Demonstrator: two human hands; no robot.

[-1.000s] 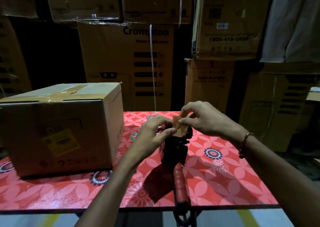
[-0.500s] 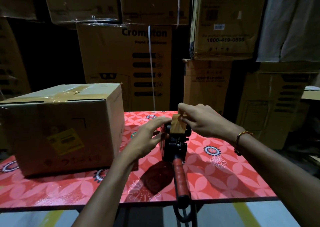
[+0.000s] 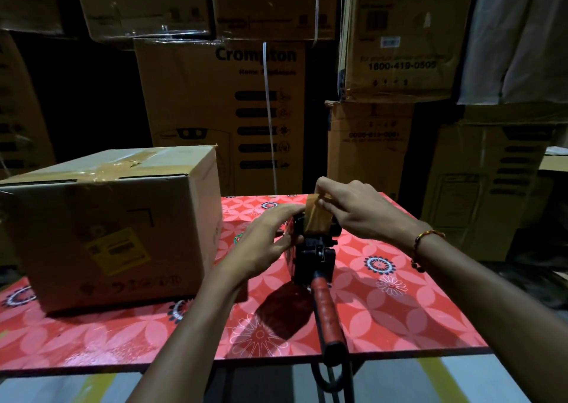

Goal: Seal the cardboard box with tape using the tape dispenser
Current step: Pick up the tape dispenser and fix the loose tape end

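Box: the box [image 3: 107, 227] sits on the left of the counter [image 3: 415, 319], flaps down, a brown tape strip already running across its top seam, a yellow label on the near face.
Left arm: reaching in from bottom centre, forearm angled up and to the right, wrist roughly level.
Left hand: the left hand [image 3: 264, 242] is palm-down and loosely spread, fingers stretched forward over the left side of the dispenser, thumb tucked low against its body. It steadies rather than grips; I cannot tell whether the fingers close round anything.
Dispenser: the dispenser [image 3: 316, 249] lies right of centre on the counter, well apart from the box, black head pointing away, red handle [image 3: 325, 313] running back towards the near edge and just over it.
Tape: a short brown tape [image 3: 316, 221] tail stands up from the head, between the two hands.
Right hand: the right hand [image 3: 359, 209] comes over the top of the head, knuckles up, thumb and forefinger pinched shut on the upper end of the tape, the other fingers curled in.
Right arm: forearm slanting in from the lower right, a beaded band [image 3: 425, 242] round the wrist.
Behind: stacked cartons [image 3: 221, 110] fill the dim wall beyond the counter.
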